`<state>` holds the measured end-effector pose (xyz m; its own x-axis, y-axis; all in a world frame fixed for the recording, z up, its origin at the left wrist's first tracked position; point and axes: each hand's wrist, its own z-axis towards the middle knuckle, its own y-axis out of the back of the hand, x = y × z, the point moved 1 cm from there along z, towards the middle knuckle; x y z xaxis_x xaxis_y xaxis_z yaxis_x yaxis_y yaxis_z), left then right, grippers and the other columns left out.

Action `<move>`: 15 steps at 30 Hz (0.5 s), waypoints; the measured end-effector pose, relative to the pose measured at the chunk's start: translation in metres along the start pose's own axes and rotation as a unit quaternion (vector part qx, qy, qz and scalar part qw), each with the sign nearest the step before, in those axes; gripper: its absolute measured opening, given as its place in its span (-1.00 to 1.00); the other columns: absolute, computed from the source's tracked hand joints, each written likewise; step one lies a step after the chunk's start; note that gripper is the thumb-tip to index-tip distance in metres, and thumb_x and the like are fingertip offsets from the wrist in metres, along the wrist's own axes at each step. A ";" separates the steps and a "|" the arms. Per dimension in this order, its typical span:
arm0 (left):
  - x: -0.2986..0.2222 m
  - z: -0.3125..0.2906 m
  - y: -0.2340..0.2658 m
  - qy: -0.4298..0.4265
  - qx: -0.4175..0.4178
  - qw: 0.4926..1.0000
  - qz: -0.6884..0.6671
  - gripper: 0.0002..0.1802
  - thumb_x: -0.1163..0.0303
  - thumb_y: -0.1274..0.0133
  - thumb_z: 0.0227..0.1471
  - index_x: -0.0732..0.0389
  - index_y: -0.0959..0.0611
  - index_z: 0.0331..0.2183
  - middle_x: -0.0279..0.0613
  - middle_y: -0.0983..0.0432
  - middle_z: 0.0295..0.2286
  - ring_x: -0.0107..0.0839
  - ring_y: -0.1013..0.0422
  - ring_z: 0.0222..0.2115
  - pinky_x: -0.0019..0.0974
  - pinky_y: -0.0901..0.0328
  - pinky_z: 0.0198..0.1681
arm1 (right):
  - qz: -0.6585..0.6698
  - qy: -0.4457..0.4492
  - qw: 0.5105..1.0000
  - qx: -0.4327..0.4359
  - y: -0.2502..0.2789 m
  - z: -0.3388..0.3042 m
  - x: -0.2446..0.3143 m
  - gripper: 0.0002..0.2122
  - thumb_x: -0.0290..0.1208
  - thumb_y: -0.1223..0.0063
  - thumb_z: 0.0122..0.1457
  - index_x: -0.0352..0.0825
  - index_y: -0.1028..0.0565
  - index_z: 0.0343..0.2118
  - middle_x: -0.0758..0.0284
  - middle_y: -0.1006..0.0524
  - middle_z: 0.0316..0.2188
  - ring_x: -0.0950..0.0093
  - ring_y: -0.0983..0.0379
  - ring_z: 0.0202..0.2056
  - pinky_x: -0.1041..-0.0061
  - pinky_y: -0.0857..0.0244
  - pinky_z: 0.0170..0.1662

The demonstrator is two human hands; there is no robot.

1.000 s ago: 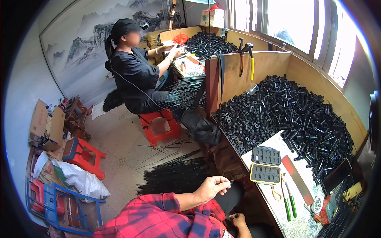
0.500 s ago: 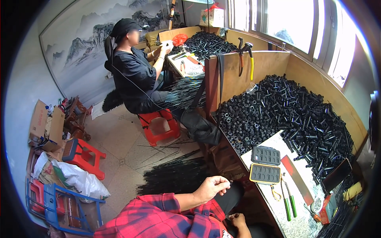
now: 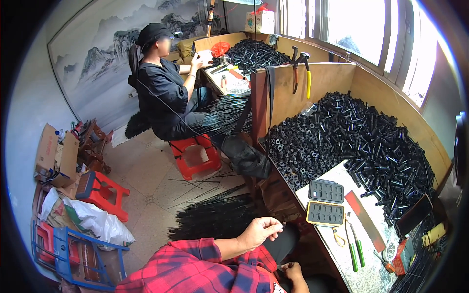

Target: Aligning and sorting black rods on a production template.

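Note:
My left hand (image 3: 260, 233) is raised above my lap, thumb and forefinger pinched together. At its fingertips shows a small dark piece (image 3: 284, 223), too small to name. Lower down, my right hand (image 3: 294, 271) rests near my lap with its fingers curled in; what it holds, if anything, is hidden. To the right, on the bench top (image 3: 337, 246), lies an open card case (image 3: 326, 213) with a black lid half and an orange-rimmed half, both with slots. Beside it are green-handled pliers (image 3: 355, 251), a flat red bar (image 3: 365, 222) and a small yellow loop (image 3: 339, 237).
Black tubes (image 3: 376, 146) and ring-shaped parts (image 3: 298, 146) are heaped on the bench. Hammers (image 3: 301, 73) hang on the wooden divider. Thin black rods (image 3: 210, 215) cover the floor. A co-worker (image 3: 163, 93) sits on a red stool (image 3: 198, 158). Another stool (image 3: 105, 195) stands left.
The co-worker's hands have shifted slightly and a white thing shows in them. My own hands have barely moved.

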<state>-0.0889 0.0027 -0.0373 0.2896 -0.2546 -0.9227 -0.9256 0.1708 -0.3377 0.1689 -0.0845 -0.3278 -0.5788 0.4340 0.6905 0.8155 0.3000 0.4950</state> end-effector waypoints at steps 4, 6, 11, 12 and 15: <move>0.000 -0.002 0.001 -0.001 -0.001 1.000 0.003 -0.82 0.35 -0.05 0.11 0.29 -0.58 -0.34 -0.34 -0.51 -0.46 -0.64 -0.39 -0.50 -0.53 -0.33 -0.39 | -0.002 -0.003 1.000 0.006 0.001 -0.004 0.006 -0.92 -0.52 -0.10 0.05 -0.41 -0.57 -0.48 0.36 -0.51 -0.66 0.59 -0.36 -0.66 0.55 -0.24 -0.56; -0.001 -0.004 0.002 0.001 0.002 1.000 0.004 -0.82 0.36 -0.05 0.11 0.29 -0.59 -0.33 -0.33 -0.51 -0.46 -0.63 -0.38 -0.50 -0.53 -0.33 -0.38 | -0.010 0.000 1.000 -0.001 -0.002 -0.001 0.001 -0.92 -0.52 -0.09 0.05 -0.40 -0.58 -0.48 0.35 -0.51 -0.66 0.59 -0.36 -0.66 0.55 -0.25 -0.56; -0.003 -0.002 -0.005 0.010 0.015 1.000 0.005 -0.83 0.37 -0.04 0.11 0.28 -0.60 -0.33 -0.32 -0.51 -0.45 -0.63 -0.38 -0.50 -0.53 -0.33 -0.38 | -0.004 0.003 1.000 -0.011 -0.010 0.006 -0.025 -0.91 -0.51 -0.09 0.05 -0.39 -0.58 -0.49 0.34 -0.50 -0.67 0.58 -0.37 -0.66 0.54 -0.25 -0.56; -0.001 -0.001 -0.005 0.012 0.012 1.000 0.004 -0.83 0.36 -0.04 0.11 0.28 -0.59 -0.35 -0.32 -0.52 -0.46 -0.62 -0.39 -0.50 -0.53 -0.34 -0.39 | -0.035 -0.001 0.999 -0.013 0.000 -0.010 0.002 -0.91 -0.50 -0.08 0.06 -0.39 -0.58 -0.48 0.35 -0.51 -0.67 0.58 -0.38 -0.66 0.54 -0.27 -0.56; -0.007 0.000 -0.008 -0.004 0.003 1.000 0.009 -0.85 0.39 -0.05 0.10 0.29 -0.57 -0.37 -0.27 -0.52 -0.45 -0.57 -0.41 -0.50 -0.50 -0.35 -0.40 | 0.018 0.047 0.999 -0.017 0.005 -0.012 0.016 -0.88 -0.50 -0.08 0.06 -0.41 -0.55 -0.54 0.26 -0.57 -0.59 0.52 -0.46 -0.52 0.46 -0.34 -0.41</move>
<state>-0.0830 0.0032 -0.0281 0.2751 -0.2430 -0.9302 -0.9291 0.1814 -0.3222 0.1635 -0.0866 -0.3080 -0.5478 0.3619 0.7543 0.8364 0.2552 0.4851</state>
